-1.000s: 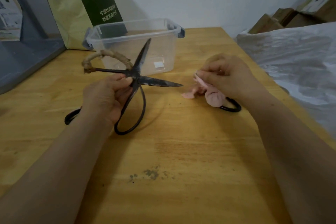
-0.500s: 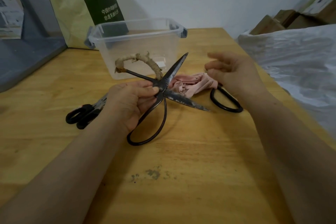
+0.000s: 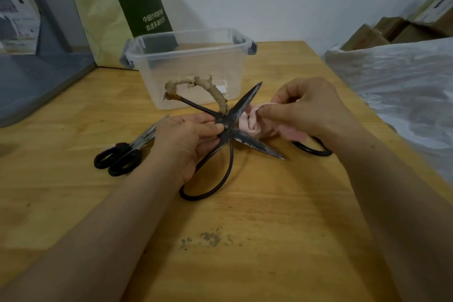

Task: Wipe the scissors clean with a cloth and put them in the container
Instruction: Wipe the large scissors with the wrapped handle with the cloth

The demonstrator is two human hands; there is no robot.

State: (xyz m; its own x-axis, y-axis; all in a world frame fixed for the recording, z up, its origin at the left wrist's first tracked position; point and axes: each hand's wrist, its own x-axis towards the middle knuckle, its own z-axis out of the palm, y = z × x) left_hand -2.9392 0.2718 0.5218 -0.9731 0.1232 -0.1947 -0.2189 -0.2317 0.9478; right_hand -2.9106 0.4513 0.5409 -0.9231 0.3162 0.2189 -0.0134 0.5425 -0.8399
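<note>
My left hand [image 3: 188, 140] grips large old iron scissors [image 3: 255, 143] near their pivot, blades spread wide above the wooden table [image 3: 269, 240]. One handle loop is wrapped in tan cord, the other is bare black metal. My right hand [image 3: 311, 108] pinches a pink cloth [image 3: 252, 120] bunched between the two blades, right by the pivot. The clear plastic container [image 3: 191, 66] stands just behind the scissors, with nothing visible inside.
Black-handled scissors [image 3: 120, 158] lie on the table left of my left hand. A black metal loop of another pair [image 3: 312, 151] shows under my right wrist. A green and yellow bag [image 3: 117, 12] leans on the wall behind the container. White plastic sheeting [image 3: 402, 88] covers the right side.
My left hand carried the open scissors rightward and lower. My right hand dropped the cloth's bundle, spread it, then took it up again and brought it between the blades.
</note>
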